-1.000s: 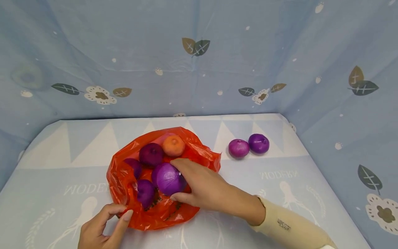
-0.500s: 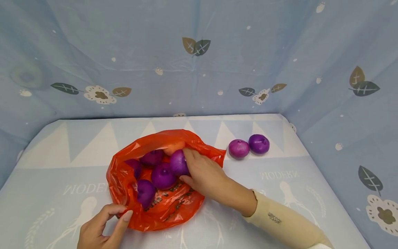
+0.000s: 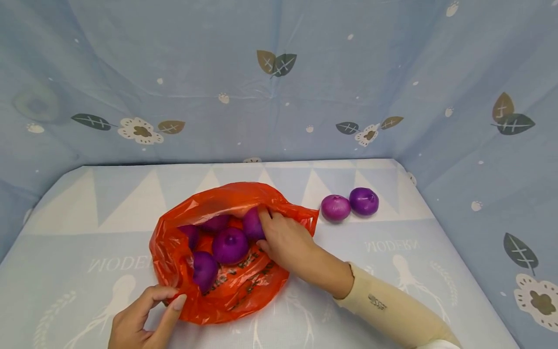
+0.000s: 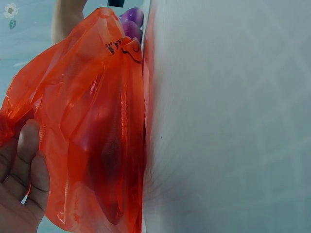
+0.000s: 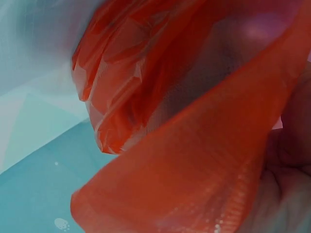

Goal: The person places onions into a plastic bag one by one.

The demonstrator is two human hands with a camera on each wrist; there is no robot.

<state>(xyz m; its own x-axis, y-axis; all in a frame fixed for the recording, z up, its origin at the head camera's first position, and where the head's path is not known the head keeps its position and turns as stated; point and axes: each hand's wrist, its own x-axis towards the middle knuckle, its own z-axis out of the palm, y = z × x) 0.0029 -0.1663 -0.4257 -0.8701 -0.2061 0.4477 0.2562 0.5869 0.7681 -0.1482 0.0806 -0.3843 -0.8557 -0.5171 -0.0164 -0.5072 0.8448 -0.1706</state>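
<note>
Onion, purple and round, sits in the grip of the right hand, inside the mouth of a red bag. The fingers lie on its far right side, the thumb toward its near side; whether it touches the bag's floor, I cannot tell. In the right wrist view a fold of the bag covers part of that hand.

A second onion lies in the middle of the bag, left of the held one and slightly nearer. A third onion is nearer and further left, a fourth onion lies by the left wall, and a fifth onion is partly hidden under the far side.

The left hand pinches the bag's near left rim between thumb and fingers. Dark print shows on the plastic.

Right of the bag, well apart from the left hand, a paler onion and a darker onion lie side by side on the white and blue table. A beige sleeve covers the right forearm. Blue cloth with leaves and flowers hangs behind.
</note>
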